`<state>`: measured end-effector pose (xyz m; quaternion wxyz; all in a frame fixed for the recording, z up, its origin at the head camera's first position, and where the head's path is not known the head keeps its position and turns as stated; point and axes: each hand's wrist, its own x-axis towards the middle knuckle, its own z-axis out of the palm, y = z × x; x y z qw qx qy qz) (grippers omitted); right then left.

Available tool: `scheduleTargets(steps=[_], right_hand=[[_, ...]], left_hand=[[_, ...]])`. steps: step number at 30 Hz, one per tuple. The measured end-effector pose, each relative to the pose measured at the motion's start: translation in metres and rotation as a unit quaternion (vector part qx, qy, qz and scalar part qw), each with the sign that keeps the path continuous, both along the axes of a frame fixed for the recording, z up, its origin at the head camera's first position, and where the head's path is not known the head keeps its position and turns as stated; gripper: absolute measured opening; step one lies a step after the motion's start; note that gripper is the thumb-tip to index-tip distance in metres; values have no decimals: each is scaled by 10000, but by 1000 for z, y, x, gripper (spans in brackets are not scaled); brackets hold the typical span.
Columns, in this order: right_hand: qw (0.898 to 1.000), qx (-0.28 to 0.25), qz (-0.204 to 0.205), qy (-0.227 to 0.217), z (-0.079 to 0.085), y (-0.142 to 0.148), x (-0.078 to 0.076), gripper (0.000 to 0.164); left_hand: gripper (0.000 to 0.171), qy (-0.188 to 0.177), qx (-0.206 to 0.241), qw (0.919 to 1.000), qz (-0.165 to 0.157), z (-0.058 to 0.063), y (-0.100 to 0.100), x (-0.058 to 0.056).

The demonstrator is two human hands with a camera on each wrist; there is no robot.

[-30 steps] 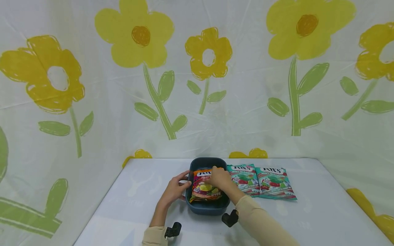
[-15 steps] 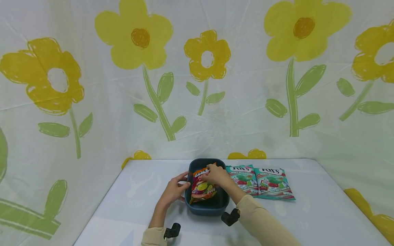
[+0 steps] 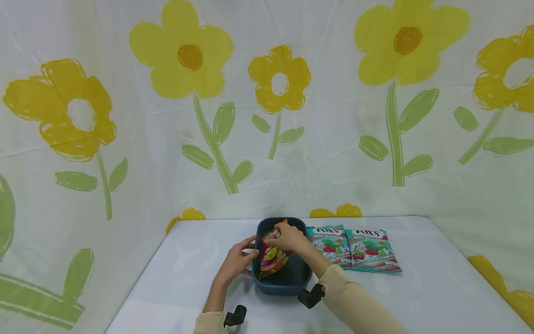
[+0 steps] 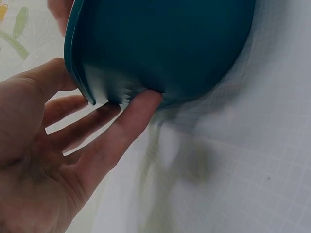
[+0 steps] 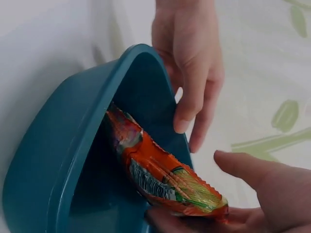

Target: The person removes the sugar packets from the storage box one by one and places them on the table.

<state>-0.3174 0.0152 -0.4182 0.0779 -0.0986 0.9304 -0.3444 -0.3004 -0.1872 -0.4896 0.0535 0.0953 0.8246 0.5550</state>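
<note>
An orange Fox's candy bag (image 3: 272,260) stands tilted on its side against the left wall of a dark blue tub (image 3: 288,290). My right hand (image 3: 289,237) is inside the tub at the bag's far end, its fingers behind the bag and its thumb toward the front face. In the right wrist view the bag's back, with a barcode (image 5: 148,182), faces the tub's inside. My left hand (image 3: 235,260) holds the tub's left wall, thumb (image 4: 60,75) at the rim and the other fingers spread along the outside.
Two teal Fox's mint bags (image 3: 329,246) lie side by side, right of the tub, the left one close against it. The white table (image 3: 175,287) ends at a flower-print curtain (image 3: 333,176) behind.
My right hand has moved left and tipped the orange bag from lying flat to leaning on the tub's left wall. My left hand has kept its hold on the tub.
</note>
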Motion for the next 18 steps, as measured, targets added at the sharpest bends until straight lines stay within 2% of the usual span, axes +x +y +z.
scheduleTargets(steps=[8,14,18], right_hand=[[9938,-1058,252,-224,-5,7,-2,61],[9823,-1807,303,-396,-11,10,-2,58],[9701,-2340,274,-589,-15,10,-1,59]], left_hand=[[54,62,-54,10000,12,1,1,1],[54,69,-52,10000,20,0,1,1],[53,57,-59,10000,55,0,1,2]])
